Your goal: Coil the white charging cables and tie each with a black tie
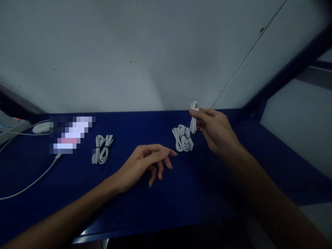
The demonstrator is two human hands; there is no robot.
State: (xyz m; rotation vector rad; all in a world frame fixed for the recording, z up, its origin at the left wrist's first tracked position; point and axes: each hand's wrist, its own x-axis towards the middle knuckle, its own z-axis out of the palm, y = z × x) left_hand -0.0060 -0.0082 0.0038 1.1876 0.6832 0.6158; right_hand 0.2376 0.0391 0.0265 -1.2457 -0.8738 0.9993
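Note:
Between the thumb and fingers of my right hand (215,128) is a coiled white cable (193,125), held upright above the blue surface. Just left of it lies a group of bundled white cables (183,138) side by side, tied with dark bands. My left hand (149,160) hovers with its fingers spread and slightly bent, holding nothing, its fingertips near the lower left of that group. Farther left, two more tied white cable bundles (101,149) rest next to each other.
A lit, pixelated phone-like device (72,133) lies at the left, with a white charging cord (44,180) plugged into it. Beside it are a white rounded object (41,128) and a power strip (14,128). A pale wall (129,69) rises behind the blue table (140,128).

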